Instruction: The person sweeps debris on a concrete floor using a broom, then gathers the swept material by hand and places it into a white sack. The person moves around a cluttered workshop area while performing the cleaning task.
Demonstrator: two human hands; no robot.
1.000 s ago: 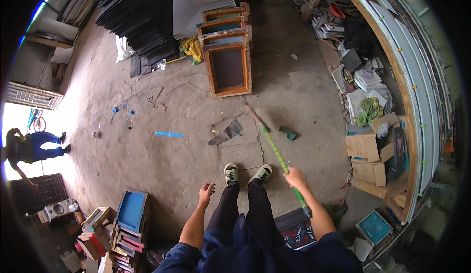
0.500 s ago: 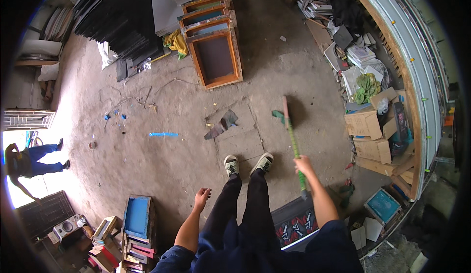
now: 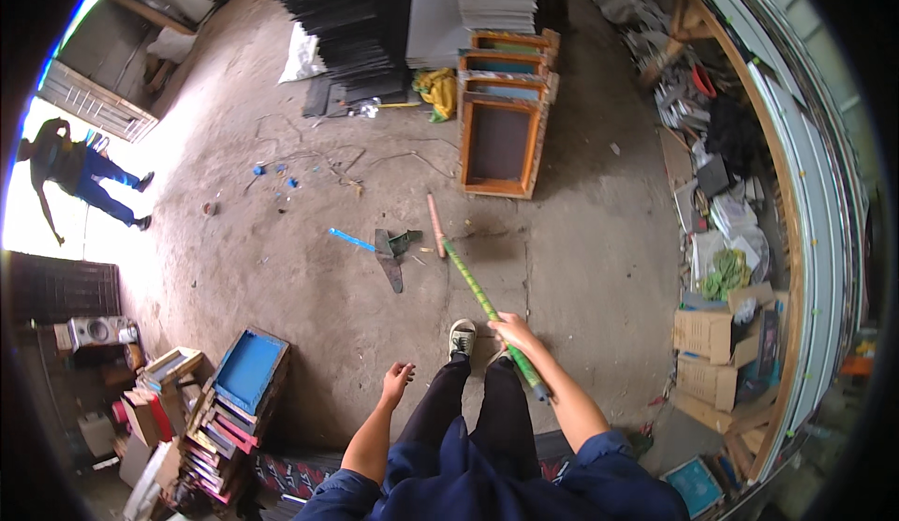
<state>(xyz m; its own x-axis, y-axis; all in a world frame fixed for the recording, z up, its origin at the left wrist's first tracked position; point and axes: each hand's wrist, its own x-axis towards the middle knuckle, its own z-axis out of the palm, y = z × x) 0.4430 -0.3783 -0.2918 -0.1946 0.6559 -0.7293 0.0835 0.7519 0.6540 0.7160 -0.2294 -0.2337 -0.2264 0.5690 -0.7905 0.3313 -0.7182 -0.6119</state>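
Floor [image 3: 599, 259]: bare concrete, fills most of the view in front of you. Black sheets [image 3: 361, 25] stacked at the top, white sheets [image 3: 501, 1] to their right. Another person [image 3: 75, 165] stands far left by the bright doorway. Wood frames [image 3: 501, 142] lean in a row just below the white sheets. Cartons [image 3: 704, 334] pile up on your right, well apart from you. Your pole [image 3: 478, 292], green and striped, runs slantwise from beside your right forearm to a pinkish bar [image 3: 435, 226] at its far end; can't tell whether the bar touches the floor. Blue frame [image 3: 248, 371] tops a pile at lower left. Yellow cloth [image 3: 436, 93] sits between black sheets and frames. Your hands are apart: right hand [image 3: 510, 329] clamped round the pole, left hand [image 3: 399, 378] off it, fingers loosely bent, nothing visible in it. Left shoe [image 3: 462, 338] points forward; pole and arm partly cover the other. Dark scrap [image 3: 388, 264] and green scrap [image 3: 403, 240] touch, just left of the bar. Blue strip [image 3: 352, 239] reaches the dark scrap. Blue bits [image 3: 259, 170] lie farther left.
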